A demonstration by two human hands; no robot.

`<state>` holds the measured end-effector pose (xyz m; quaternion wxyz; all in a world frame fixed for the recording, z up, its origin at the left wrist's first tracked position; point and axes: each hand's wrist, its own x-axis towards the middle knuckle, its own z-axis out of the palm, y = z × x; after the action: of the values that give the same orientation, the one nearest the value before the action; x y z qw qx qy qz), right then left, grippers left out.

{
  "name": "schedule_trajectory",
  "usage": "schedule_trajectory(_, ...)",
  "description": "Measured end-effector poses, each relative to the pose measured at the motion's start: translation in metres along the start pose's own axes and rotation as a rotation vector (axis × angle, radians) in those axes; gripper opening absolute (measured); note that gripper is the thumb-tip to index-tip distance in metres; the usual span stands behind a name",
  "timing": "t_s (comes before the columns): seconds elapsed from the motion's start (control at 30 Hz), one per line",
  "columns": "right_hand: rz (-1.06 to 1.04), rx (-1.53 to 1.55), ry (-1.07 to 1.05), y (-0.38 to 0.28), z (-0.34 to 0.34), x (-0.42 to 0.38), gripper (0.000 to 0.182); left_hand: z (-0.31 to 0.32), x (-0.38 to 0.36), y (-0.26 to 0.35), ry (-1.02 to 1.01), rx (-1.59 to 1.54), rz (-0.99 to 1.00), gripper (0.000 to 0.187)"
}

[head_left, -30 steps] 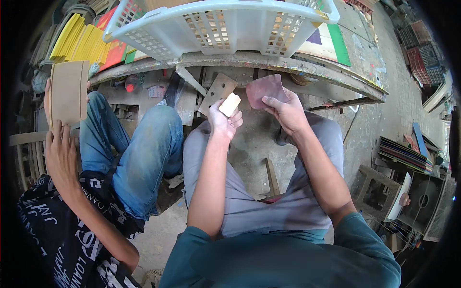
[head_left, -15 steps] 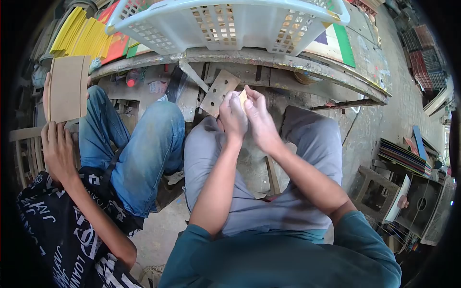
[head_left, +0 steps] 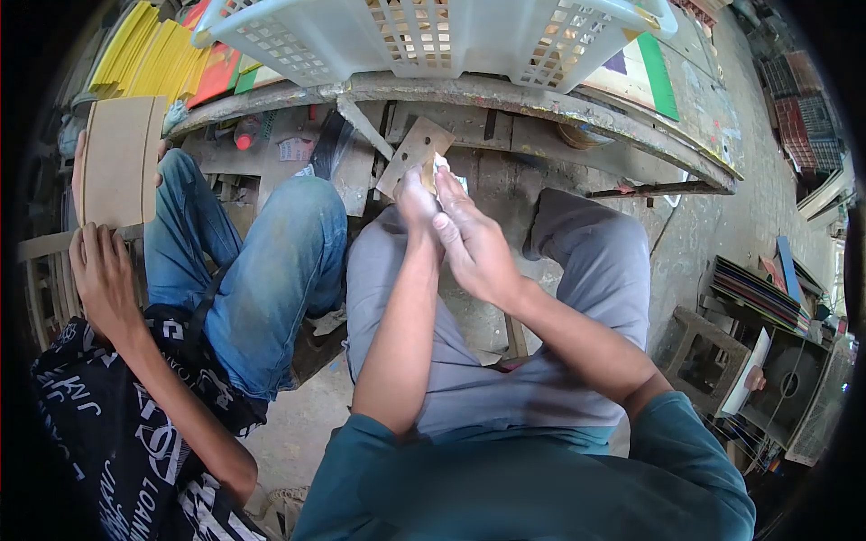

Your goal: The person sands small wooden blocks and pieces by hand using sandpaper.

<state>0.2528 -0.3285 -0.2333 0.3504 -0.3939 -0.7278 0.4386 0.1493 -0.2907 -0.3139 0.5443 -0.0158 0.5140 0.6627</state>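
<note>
My left hand (head_left: 418, 206) is closed around a small tan piece (head_left: 428, 175) that looks like wood, held above and between my knees. My right hand (head_left: 471, 236) presses against it from the right, fingers together and pointing forward, thumb lying across toward the left wrist. A whitish scrap (head_left: 440, 162) pokes out at the right fingertips; I cannot tell what it is. Both palms hide most of what lies between them. Just beyond the hands, a brown board with round holes (head_left: 419, 144) leans under the bench.
A white plastic basket (head_left: 487, 41) stands on the bench (head_left: 505, 93) ahead. At left a co-worker's hand (head_left: 104, 279) steadies a flat brown panel (head_left: 122, 162). Yellow strips (head_left: 149, 54) are stacked at the far left. A speaker-like box (head_left: 789, 388) sits at right.
My right hand has turned and slid down and right against the left, its thumb now lower. The left hand has shifted slightly left. The whitish scrap now shows at the fingertips.
</note>
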Motion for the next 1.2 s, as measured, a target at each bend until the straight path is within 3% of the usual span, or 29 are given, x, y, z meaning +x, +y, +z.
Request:
schedule_trajectory(0.07, -0.05, -0.032, 0.021, -0.002, 0.004, -0.002, 0.055, 0.001, -0.008, 0.009, -0.095, -0.026, -0.079, 0.026)
schedule_trajectory(0.13, -0.054, -0.011, 0.03, 0.002, 0.001, 0.001, 0.064, 0.016, -0.03, 0.016, -0.015, 0.061, -0.015, 0.027)
schedule_trajectory(0.2, 0.059, -0.025, 0.082, 0.008, -0.006, 0.013, 0.064, 0.014, -0.03, 0.005, -0.231, 0.23, 0.312, 0.027)
schedule_trajectory(0.27, 0.145, 0.074, 0.119, 0.01, -0.012, 0.021, 0.066, 0.017, -0.028, -0.009, -0.22, 0.147, 0.199, 0.025)
schedule_trajectory(0.37, 0.106, 0.05, 0.038, -0.002, -0.01, 0.007, 0.071, 0.013, -0.027, -0.003, -0.151, 0.235, 0.362, 0.022)
schedule_trajectory(0.4, 0.042, 0.038, 0.045, -0.007, -0.004, -0.005, 0.067, 0.011, -0.017, 0.002, -0.038, -0.001, 0.192, 0.022)
schedule_trajectory(0.47, -0.042, -0.017, 0.054, -0.008, 0.002, -0.011, 0.065, 0.001, -0.006, 0.005, 0.015, -0.034, -0.029, 0.021)
schedule_trajectory(0.53, -0.02, -0.04, 0.044, -0.002, -0.006, 0.006, 0.066, 0.027, -0.044, 0.019, -0.06, -0.094, 0.02, 0.022)
schedule_trajectory(0.57, 0.067, 0.025, 0.116, 0.002, -0.009, 0.02, 0.066, 0.0, -0.019, -0.006, -0.226, 0.371, 0.375, 0.022)
schedule_trajectory(0.6, 0.146, 0.108, 0.121, 0.003, -0.015, 0.029, 0.065, 0.009, -0.024, -0.016, -0.178, 0.112, 0.27, 0.023)
schedule_trajectory(0.63, 0.111, 0.029, 0.125, 0.002, -0.013, 0.023, 0.066, 0.009, -0.027, -0.016, -0.187, 0.114, 0.265, 0.023)
schedule_trajectory(0.73, -0.041, -0.05, 0.061, -0.016, -0.006, -0.008, 0.071, -0.005, -0.016, 0.011, -0.233, -0.201, -0.293, 0.027)
schedule_trajectory(0.8, -0.097, -0.105, 0.067, -0.018, -0.003, -0.006, 0.07, 0.004, -0.024, 0.016, -0.14, -0.27, -0.3, 0.03)
schedule_trajectory(0.9, 0.044, -0.072, 0.139, 0.006, -0.013, 0.033, 0.07, 0.024, -0.033, 0.0, -0.297, -0.297, 0.054, 0.035)
schedule_trajectory(0.93, 0.041, -0.073, 0.139, 0.004, -0.011, 0.026, 0.07, 0.022, -0.038, 0.002, -0.298, -0.298, 0.055, 0.035)
schedule_trajectory(1.03, -0.103, -0.145, 0.057, -0.022, -0.004, -0.009, 0.067, 0.003, -0.017, 0.031, -0.335, -0.326, -0.385, 0.035)
schedule_trajectory(1.07, -0.108, -0.139, 0.054, -0.022, -0.006, -0.005, 0.067, -0.009, -0.006, 0.019, -0.331, -0.326, -0.377, 0.035)
schedule_trajectory(1.17, -0.092, -0.253, 0.115, -0.001, -0.011, 0.021, 0.07, 0.033, -0.041, 0.016, -0.224, -0.497, -0.21, 0.038)
schedule_trajectory(1.2, 0.043, -0.066, 0.101, 0.002, -0.012, 0.029, 0.069, 0.026, -0.043, 0.018, -0.311, -0.17, 0.029, 0.039)
